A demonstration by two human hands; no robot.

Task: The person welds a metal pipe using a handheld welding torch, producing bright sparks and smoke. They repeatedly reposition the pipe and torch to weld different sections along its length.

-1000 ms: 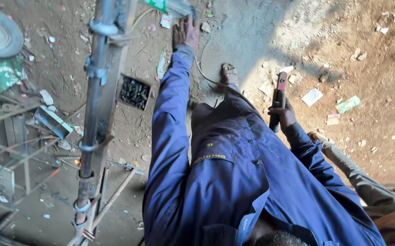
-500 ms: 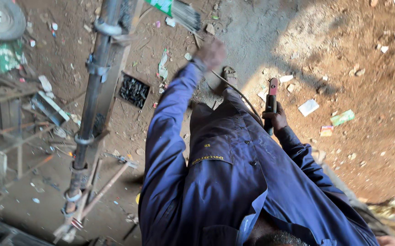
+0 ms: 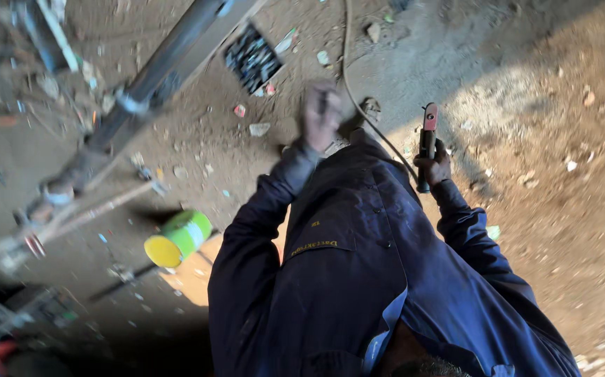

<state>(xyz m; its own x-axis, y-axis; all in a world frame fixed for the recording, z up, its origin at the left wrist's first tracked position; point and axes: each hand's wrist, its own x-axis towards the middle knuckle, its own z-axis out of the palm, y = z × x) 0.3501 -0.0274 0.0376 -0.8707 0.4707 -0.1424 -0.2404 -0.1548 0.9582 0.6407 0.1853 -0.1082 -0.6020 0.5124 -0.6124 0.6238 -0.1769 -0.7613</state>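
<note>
At the far left, a long dark metal pipe runs slanting across the dirt ground, from the upper middle down to the left edge, with clamps or rings on it. It is blurred. Below its lower end lie thin rods, also blurred.

Lower, near the person's left elbow, a green can with a yellow end lies on its side, just beside a piece of brown cardboard.

At the top, beside the pipe, a black box with small dark pieces inside sits on the ground. Small scraps of paper and stones are scattered around it.

The left hand is raised in front of the body, on the end of a dark blue sleeve. It is very blurred; the fingers look curled, maybe around something small and dark, but I cannot tell if they hold it.

A thin dark cable comes down from the top edge, passes beside the left hand and goes toward the right hand.

The right hand grips a tool with a black handle and a red tip. The fingers are closed tightly around the handle, and the tool stands almost upright, red tip pointing away from the person, over the ground.

At the right, the ground is sunlit, with little bits of litter.
</note>
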